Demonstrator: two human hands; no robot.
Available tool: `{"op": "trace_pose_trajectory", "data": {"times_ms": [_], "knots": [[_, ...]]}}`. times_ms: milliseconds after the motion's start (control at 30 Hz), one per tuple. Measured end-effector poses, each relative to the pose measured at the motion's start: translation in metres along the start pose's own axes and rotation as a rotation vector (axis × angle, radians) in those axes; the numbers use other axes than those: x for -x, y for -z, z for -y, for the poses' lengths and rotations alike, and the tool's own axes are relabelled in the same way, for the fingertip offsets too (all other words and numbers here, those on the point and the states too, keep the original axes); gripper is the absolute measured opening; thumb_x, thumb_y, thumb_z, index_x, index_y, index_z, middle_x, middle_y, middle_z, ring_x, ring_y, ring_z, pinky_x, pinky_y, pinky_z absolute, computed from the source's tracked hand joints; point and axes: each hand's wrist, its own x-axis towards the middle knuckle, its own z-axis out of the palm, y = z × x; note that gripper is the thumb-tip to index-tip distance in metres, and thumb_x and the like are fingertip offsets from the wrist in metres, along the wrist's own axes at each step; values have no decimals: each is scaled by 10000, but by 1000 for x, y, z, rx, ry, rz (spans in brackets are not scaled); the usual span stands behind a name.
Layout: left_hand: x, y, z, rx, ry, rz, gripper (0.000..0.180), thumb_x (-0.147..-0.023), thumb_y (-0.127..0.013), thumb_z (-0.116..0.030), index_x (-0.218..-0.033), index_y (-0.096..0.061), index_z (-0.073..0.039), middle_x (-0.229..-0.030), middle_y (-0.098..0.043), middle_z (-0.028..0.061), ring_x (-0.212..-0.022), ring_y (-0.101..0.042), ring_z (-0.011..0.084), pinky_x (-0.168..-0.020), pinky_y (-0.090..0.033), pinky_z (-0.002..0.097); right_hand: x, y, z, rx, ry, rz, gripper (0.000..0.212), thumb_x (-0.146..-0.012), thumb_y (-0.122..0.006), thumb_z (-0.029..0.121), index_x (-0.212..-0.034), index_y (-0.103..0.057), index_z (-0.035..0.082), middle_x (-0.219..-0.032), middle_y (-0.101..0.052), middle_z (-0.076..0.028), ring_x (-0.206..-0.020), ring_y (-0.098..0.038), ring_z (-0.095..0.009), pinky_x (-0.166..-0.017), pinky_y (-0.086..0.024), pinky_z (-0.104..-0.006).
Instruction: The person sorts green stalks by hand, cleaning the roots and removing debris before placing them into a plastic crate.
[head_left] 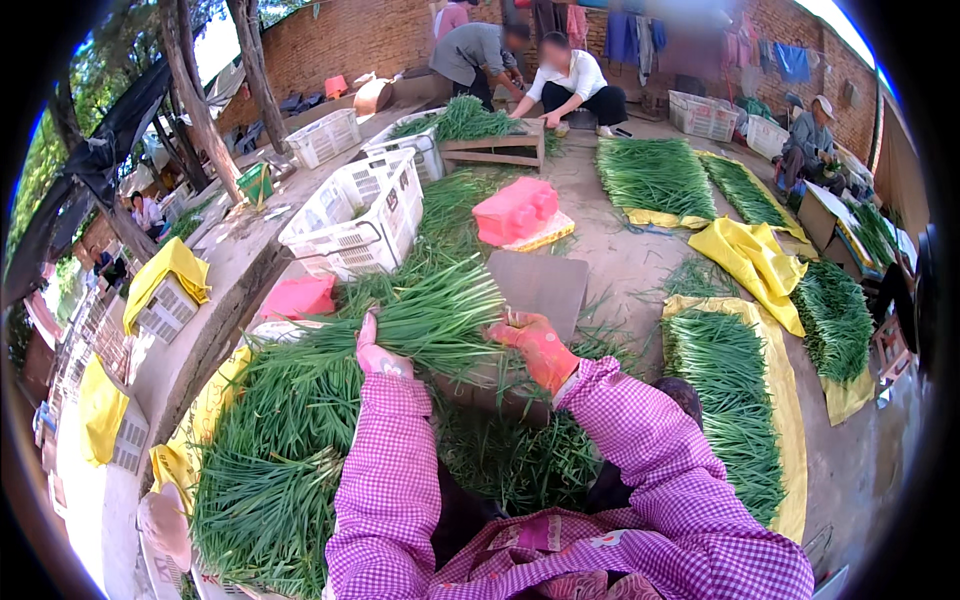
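Note:
A loose bunch of long green chives (440,315) lies across the middle, held by my left hand (382,350) in a pale pink glove, its fingers wrapped round the left part. At the bunch's right edge is my right hand (540,348) in an orange-red patterned glove. Its fingers are pinched together against the blade ends there. A big heap of chives (280,470) spreads left of my left forearm. Below the hands, between my legs, more loose greens (520,455) lie in shadow. Just beyond my right hand stands a flat brown board (540,285).
Chives laid in rows on yellow sheeting (790,440) flank my right side. Ahead are a pink-red lumpy object (515,210) and a white plastic crate (400,215). Two people (570,85) work bent over a wooden stand (490,150) of greens; another person (808,140) sits far right.

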Motion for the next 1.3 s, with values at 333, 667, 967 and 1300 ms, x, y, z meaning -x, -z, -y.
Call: {"op": "trace_pose_trajectory", "data": {"times_ms": [333,667,967,1300], "knots": [[-28,26,-50,218,-28,-6,354,-904,-451,-292,-1132,-535,-36,-1181,-562,165,-1059,-554,362,-899,-443,551,32,29,24,454,13,219,301,-807,-659,119,-1053,-629,-51,-991,-638,-58,-892,-582,-143,-826,-445,-258],[-28,21,-40,231,58,-48,272,-889,-474,-232,-1067,-562,-46,-1170,-572,158,-1061,-552,355,-916,-425,562,23,9,-6,523,-88,353,466,-872,-601,193,-1262,-488,-35,-1176,-573,-112,-1071,-527,-175,-929,-402,-285],[-10,-1,-18,206,95,-6,250,-903,-459,-232,-1049,-551,-50,-1159,-572,156,-1058,-545,355,-918,-416,560,8,-40,-10,356,-161,91,522,-857,-606,320,-1215,-517,-49,-1132,-597,-131,-1067,-545,-218,-917,-416,-329],[-16,5,-31,171,131,-43,263,-897,-473,-253,-1079,-566,-88,-1189,-573,123,-1097,-532,339,-930,-396,574,-22,17,2,147,-171,-277,176,-878,-538,154,-909,-621,2,-803,-629,-64,-643,-602,-150,-606,-490,-308]]}}
